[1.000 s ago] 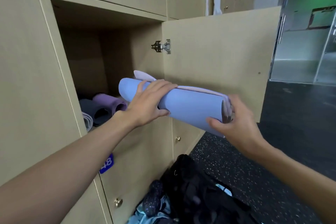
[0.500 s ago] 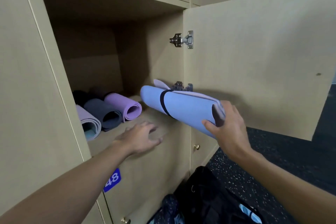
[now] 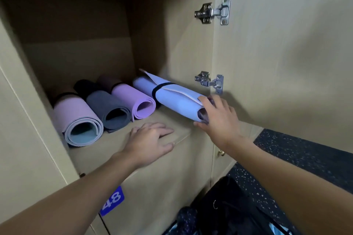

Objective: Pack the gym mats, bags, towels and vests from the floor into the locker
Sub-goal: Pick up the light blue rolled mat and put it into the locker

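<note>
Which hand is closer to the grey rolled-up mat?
Left. The left hand rests on the shelf in front of the grey mat; the right hand is farther right, gripping the blue mat.

Head-worn wide-angle view, close, downward into the locker

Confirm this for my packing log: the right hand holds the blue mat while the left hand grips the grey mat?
No: the head view shows the left hand resting flat on the shelf; the right hand holds the blue mat.

rolled mats: 4; hinges: 2; hands: 2; black bag: 1; number tag: 1
</note>
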The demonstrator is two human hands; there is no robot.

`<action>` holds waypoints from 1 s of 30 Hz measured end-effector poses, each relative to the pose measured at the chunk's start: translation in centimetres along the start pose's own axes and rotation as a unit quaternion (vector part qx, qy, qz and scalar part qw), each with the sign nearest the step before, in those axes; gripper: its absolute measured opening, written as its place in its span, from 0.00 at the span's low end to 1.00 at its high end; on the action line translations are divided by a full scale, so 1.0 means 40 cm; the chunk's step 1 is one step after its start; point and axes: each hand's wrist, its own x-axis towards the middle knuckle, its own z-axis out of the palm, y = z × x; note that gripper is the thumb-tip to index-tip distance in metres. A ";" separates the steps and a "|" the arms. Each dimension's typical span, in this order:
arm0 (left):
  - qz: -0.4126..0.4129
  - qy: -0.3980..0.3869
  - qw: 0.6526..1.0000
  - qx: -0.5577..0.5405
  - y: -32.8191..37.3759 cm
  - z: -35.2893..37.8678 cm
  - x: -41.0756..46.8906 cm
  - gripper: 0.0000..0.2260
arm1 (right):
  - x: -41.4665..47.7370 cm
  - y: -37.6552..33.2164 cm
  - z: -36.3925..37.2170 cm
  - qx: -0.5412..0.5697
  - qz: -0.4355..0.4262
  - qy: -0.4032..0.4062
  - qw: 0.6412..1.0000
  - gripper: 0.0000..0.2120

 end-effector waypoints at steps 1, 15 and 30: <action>-0.003 0.000 1.000 0.000 -0.001 0.001 0.000 0.22 | 0.017 -0.006 0.014 -0.004 -0.013 -0.002 1.000 0.30; -0.008 0.004 1.000 -0.014 -0.004 0.005 -0.002 0.22 | 0.162 -0.070 0.161 0.060 -0.078 -0.073 0.993 0.32; 0.005 0.010 0.999 -0.033 -0.010 0.008 -0.005 0.21 | 0.199 -0.075 0.232 0.174 0.037 -0.121 0.977 0.34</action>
